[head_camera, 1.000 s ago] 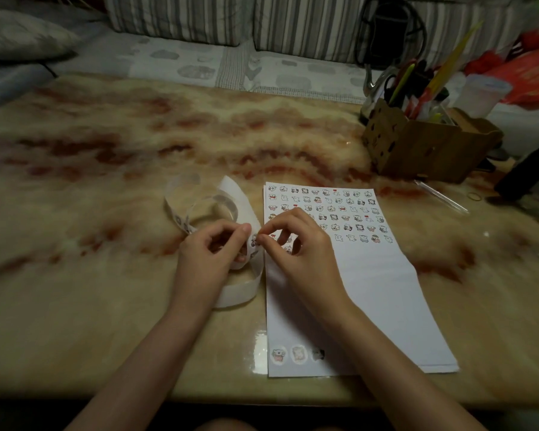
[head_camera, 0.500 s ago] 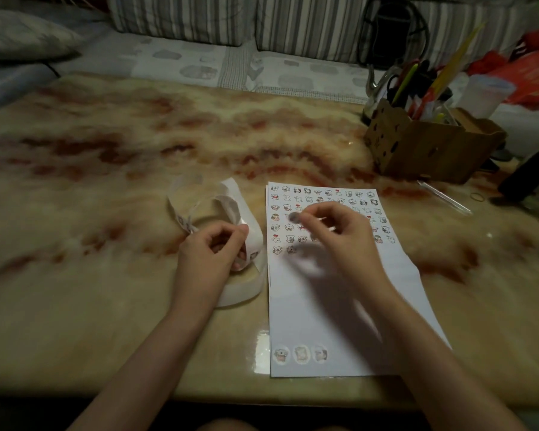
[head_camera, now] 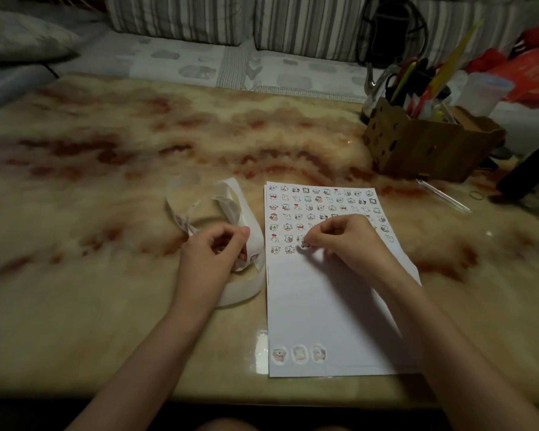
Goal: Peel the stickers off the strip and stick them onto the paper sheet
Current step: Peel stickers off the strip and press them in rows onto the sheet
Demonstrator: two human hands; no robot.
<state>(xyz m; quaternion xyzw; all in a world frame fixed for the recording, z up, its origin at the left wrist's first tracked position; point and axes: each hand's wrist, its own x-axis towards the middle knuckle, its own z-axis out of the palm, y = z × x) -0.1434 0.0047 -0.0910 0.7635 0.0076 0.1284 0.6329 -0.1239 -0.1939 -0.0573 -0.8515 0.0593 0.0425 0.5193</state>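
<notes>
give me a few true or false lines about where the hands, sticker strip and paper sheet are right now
1. The right hand is over the paper sheet, with a sticker at its fingertips. True.
2. The left hand lies flat on bare table. False: it holds the curled sticker strip, left of the sheet.
3. Three larger stickers sit at the sheet's near left corner. True.
4. The sheet's near half is packed with stickers. False: the rows fill the far part; the middle is blank.
5. The cardboard box stands left of the strip. False: it stands at the far right, holding pens.
</notes>
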